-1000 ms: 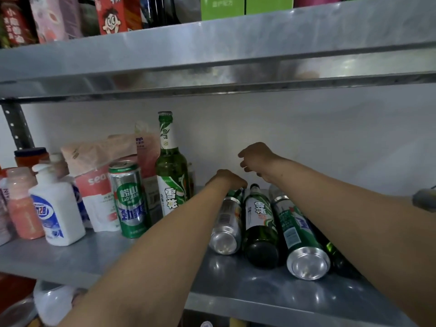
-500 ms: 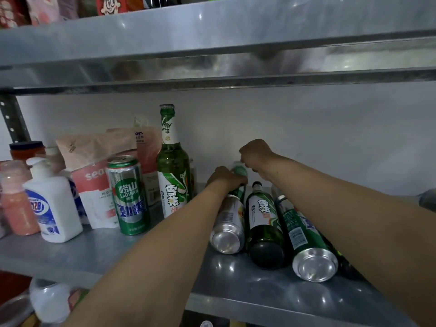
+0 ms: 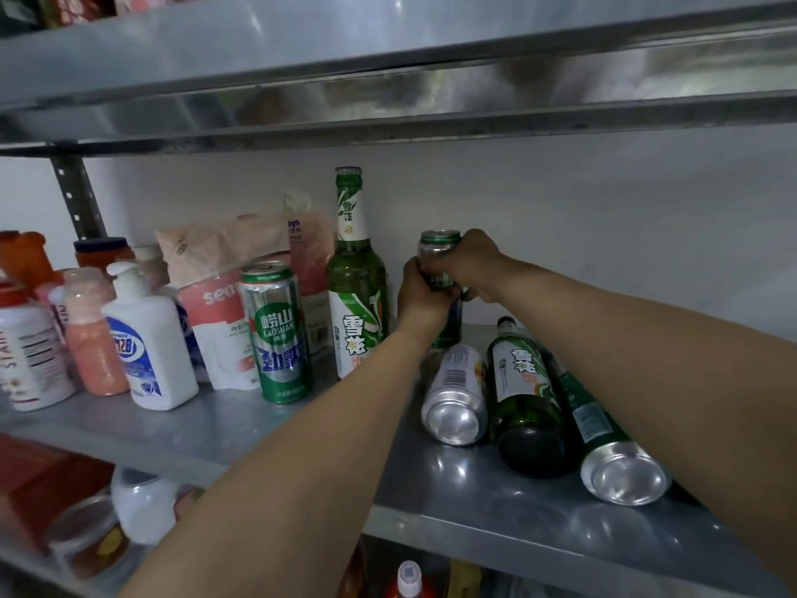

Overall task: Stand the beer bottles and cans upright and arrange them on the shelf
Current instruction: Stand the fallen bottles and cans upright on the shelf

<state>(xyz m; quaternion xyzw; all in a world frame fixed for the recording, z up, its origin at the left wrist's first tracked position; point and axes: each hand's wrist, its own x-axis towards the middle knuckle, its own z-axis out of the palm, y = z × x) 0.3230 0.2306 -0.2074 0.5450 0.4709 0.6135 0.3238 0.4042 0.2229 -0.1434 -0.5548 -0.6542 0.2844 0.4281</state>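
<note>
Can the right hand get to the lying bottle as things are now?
Probably, once freed: the right hand grips the can, yet the lying bottle is just below, nothing covering it.

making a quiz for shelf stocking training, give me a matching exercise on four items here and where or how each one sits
Things:
1. white pump bottle
2. Laoshan can
3. rear can
4. bottle showing its base

States:
a. lying on its side
b. gripped by left hand and right hand
c. upright beside the pink bottle
d. upright, immediately left of the standing bottle

Pairs: 1-c, 2-d, 3-b, 4-a
</note>
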